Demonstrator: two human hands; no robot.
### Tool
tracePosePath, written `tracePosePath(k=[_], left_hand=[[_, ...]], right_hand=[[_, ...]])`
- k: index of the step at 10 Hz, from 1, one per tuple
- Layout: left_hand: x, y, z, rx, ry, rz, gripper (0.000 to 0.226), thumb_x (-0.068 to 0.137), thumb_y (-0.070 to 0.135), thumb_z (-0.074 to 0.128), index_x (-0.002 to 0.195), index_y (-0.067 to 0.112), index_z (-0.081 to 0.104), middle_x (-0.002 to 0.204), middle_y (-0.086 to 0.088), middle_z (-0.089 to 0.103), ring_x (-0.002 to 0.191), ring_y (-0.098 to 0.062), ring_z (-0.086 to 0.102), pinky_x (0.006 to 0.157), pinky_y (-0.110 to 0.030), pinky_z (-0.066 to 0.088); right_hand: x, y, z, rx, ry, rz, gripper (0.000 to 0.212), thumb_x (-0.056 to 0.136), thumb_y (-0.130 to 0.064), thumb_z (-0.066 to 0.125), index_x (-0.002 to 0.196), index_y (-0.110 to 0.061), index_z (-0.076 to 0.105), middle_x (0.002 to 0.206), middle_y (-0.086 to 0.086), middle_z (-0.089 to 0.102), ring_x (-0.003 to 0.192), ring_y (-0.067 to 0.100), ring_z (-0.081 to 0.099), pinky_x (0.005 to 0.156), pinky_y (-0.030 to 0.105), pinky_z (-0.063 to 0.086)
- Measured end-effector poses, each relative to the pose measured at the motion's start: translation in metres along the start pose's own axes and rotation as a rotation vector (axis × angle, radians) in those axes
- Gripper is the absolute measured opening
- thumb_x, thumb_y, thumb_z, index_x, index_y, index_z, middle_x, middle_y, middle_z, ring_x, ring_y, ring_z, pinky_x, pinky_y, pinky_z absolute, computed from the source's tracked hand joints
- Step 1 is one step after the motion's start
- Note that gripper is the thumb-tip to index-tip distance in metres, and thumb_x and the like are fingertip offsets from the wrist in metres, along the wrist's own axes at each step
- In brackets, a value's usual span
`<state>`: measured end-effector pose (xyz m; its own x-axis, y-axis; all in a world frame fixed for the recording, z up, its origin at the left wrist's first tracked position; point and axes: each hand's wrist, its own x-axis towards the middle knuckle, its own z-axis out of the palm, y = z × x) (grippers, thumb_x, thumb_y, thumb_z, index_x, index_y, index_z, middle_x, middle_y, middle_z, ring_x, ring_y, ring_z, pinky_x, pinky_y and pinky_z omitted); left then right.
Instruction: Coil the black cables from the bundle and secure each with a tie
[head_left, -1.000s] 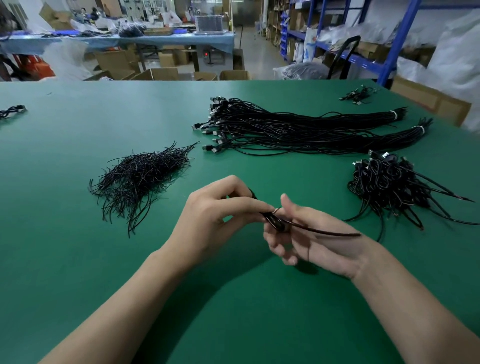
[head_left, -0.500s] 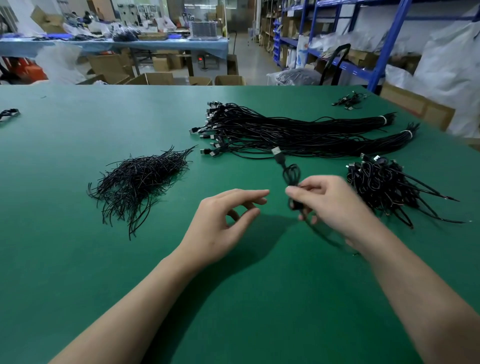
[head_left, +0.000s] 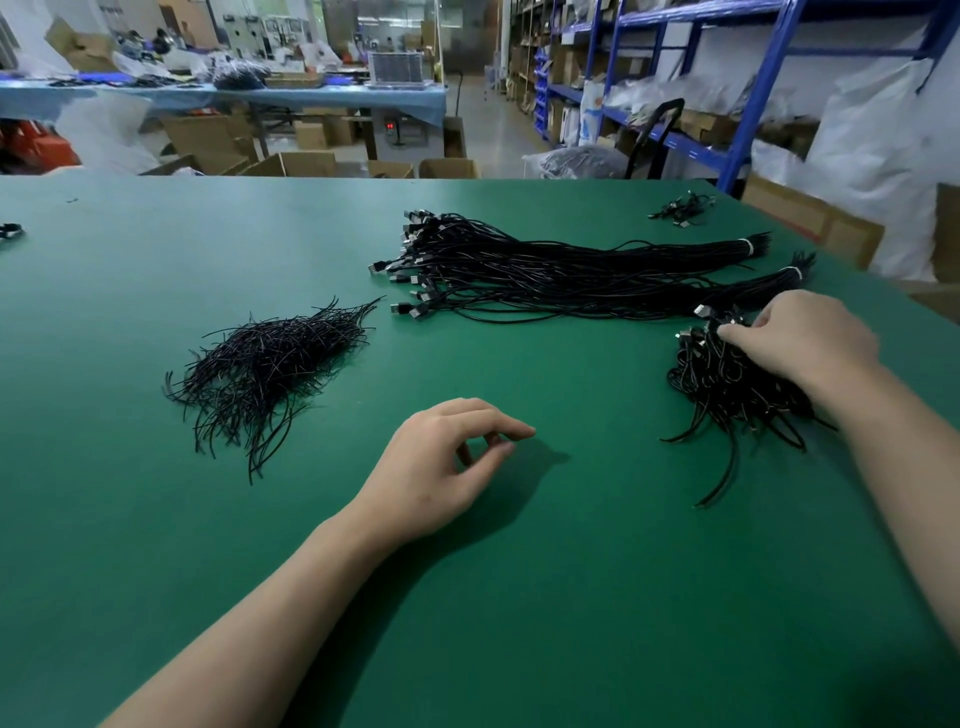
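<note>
Change: right hand (head_left: 800, 338) has moved out onto the coil pile (head_left: 727, 395) beneath it
Right grip: release unclear
Left hand (head_left: 447, 457): slack, empty
Meaning: coil delivered; bundle (head_left: 545, 270) beyond next

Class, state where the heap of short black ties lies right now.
In the head view, the heap of short black ties lies left of centre on the green table, left of the long cable bundle and beyond the left hand.

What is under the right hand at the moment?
The pile of coiled cables on the green table; the right hand lies over its far side. Whether it pinches a coil is hidden by the hand itself.
</note>
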<state>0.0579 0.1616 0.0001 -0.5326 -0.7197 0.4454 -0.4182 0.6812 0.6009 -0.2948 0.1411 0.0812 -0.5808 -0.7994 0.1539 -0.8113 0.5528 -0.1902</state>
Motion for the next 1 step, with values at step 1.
tracePosePath(k=[1], left_hand=[[-0.0007,0.0012,0.0000,-0.013,0.000,-0.002,0.023,0.096,0.015,0.064,0.110,0.029,0.076,0.103,0.014,0.071,0.094,-0.012,0.067,0.073,-0.033,0.055]], right_hand=[[-0.0082,-0.0050,-0.0030,-0.051,0.080,-0.058,0.057,0.089,-0.058,0.066,0.112,-0.007,0.057,0.101,0.016,0.061,0.089,0.035,0.060,0.064,0.035,0.046]])
